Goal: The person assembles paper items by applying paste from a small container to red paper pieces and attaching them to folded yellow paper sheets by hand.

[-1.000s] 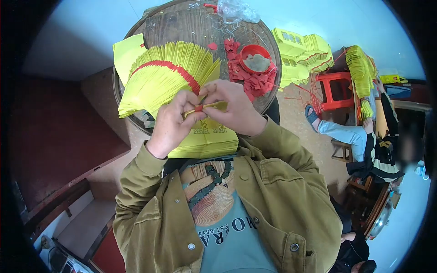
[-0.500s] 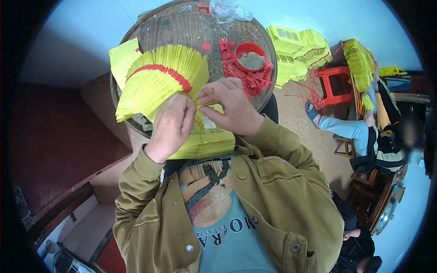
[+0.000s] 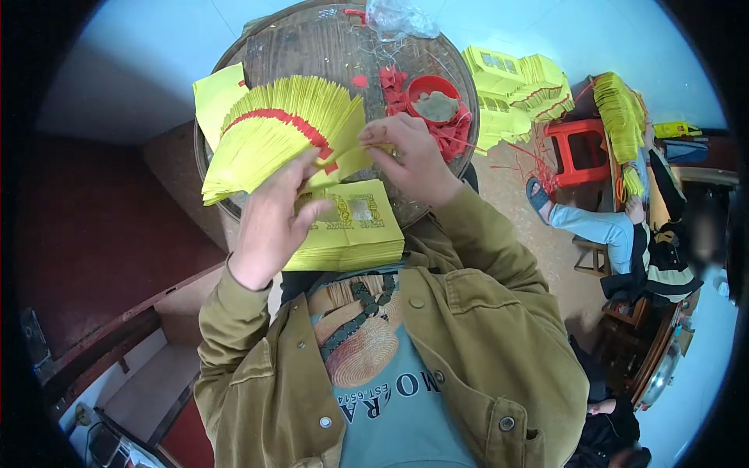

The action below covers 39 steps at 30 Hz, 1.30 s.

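Observation:
A fanned stack of folded yellow papers (image 3: 273, 148), banded by an arc of red tabs, lies on the round wooden table (image 3: 308, 43). My left hand (image 3: 273, 210) is open at the stack's near right edge, thumb apart from the fingers, which reach the newest papers. With fingertips pinched together, my right hand (image 3: 409, 156) is at the right corner of a yellow paper (image 3: 349, 158) bearing a red tab. Below both hands sits a thick pile of printed yellow paper (image 3: 347, 234) near my lap.
Red paper pieces (image 3: 449, 140) lie around a red bowl (image 3: 431, 87) of greyish paste. A clear plastic bag (image 3: 402, 19) is at the far edge. Rightward are yellow paper bundles (image 3: 515, 86), a red stool (image 3: 577, 152) and a seated person (image 3: 608, 226).
My hands have parted: the left moved down and left with fingers opening, the right moved up and right. A yellow paper with a red tab now shows between them.

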{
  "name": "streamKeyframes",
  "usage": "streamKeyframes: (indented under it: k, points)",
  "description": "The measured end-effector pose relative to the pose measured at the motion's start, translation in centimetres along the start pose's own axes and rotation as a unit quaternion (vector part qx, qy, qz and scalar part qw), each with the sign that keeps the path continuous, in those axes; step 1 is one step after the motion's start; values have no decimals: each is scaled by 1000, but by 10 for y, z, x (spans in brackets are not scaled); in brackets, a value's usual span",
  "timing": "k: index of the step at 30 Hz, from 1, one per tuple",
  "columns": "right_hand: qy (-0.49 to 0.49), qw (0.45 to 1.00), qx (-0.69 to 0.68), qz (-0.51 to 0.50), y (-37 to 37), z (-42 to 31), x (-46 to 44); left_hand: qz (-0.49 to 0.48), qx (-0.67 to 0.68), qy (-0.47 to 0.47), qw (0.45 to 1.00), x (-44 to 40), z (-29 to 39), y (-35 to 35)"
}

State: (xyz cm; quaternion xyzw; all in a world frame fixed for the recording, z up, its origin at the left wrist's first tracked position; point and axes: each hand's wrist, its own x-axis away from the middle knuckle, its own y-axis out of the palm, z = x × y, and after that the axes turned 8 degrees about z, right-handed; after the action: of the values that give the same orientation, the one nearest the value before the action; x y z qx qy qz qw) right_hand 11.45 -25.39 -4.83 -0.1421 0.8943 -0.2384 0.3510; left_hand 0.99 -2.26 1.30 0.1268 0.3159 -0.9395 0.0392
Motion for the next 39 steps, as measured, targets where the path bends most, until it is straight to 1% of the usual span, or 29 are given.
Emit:
streamKeyframes:
  k: [1, 2, 3, 4, 6, 7, 8, 9, 10, 11, 12, 14, 16, 18, 20, 22, 23, 24, 26, 27, 28, 29, 30, 31, 33, 34, 36, 37, 39]
  points:
    - [-3, 1000, -1, 0, 5, 5, -3, 25, -71, 28, 997, 3, 1, -2]
    - [-14, 999, 33, 39, 10, 9, -6, 51, -142, 54, 987, 5, 0, -5]
    - [-25, 994, 65, 78, 14, 10, -11, 73, -176, 50, 980, 8, -8, -4]
    - [-32, 995, 61, 76, 16, 7, -14, 79, -180, 47, 979, 11, -14, -2]
    - [-39, 973, 71, 216, 21, -7, -9, 126, -155, 21, 980, 15, -23, 2]
    - [19, 982, 38, 182, 24, -11, 5, 159, -131, 14, 978, 16, -24, 6]
    - [15, 983, 33, 179, 29, -17, 19, 164, -135, 11, 977, 14, -25, 5]
    - [155, 975, -81, 140, 35, -26, 30, 186, -184, 92, 961, 10, -28, 4]
    - [290, 933, -191, 94, 42, -29, 37, 206, -235, 171, 934, 9, -29, 2]
    - [294, 935, -189, 51, 51, -22, 44, 187, -265, 151, 934, 12, -29, 0]
    - [290, 936, -197, 43, 60, -16, 45, 176, -302, 157, 924, 8, -24, -2]
    - [328, 871, -360, 56, 76, -7, 42, 141, -339, 113, 923, -3, -19, -8]
    - [336, 864, -375, 30, 78, -10, 25, 125, -343, 110, 925, -1, -31, -11]
    - [360, 853, -379, -3, 89, -4, 13, 148, -311, 84, 935, 2, -39, -15]
    - [343, 860, -377, 3, 98, -12, -2, 171, -308, 96, 931, 9, -44, -20]
    - [322, 864, -387, -23, 109, -14, -13, 208, -305, 52, 928, 17, -47, -23]
    - [303, 869, -391, -20, 116, -13, -15, 216, -334, 48, 916, 20, -47, -23]
    - [306, 869, -389, -16, 121, -9, -19, 213, -331, 50, 918, 22, -47, -26]
    - [308, 860, -405, -41, 124, -2, -23, 219, -230, 90, 944, 22, -43, -38]
    - [303, 874, -377, -53, 117, -5, -25, 210, -194, 132, 949, 28, -36, -48]
    - [305, 874, -375, -50, 114, -4, -25, 208, -191, 133, 950, 38, -33, -62]
    - [310, 877, -364, -57, 112, -2, -23, 66, -176, 135, 973, 49, -30, -77]
    - [315, 879, -353, -66, 111, 0, -22, -78, -157, 134, 975, 59, -27, -84]
    - [317, 878, -353, -65, 111, 3, -20, -80, -157, 134, 975, 67, -22, -82]
    - [313, 875, -359, -91, 111, 10, -17, -131, -272, 156, 941, 77, -13, -72]
    - [313, 874, -360, -91, 111, 9, -18, -132, -273, 155, 940, 80, -15, -64]
    - [321, 866, -373, -83, 114, 7, -19, -39, -325, 185, 927, 91, -30, -41]
    - [322, 866, -373, -82, 114, 4, -20, -2, -293, 196, 936, 88, -36, -32]
    - [333, 862, -377, -66, 113, 1, -23, 9, -268, 186, 945, 82, -39, -29]
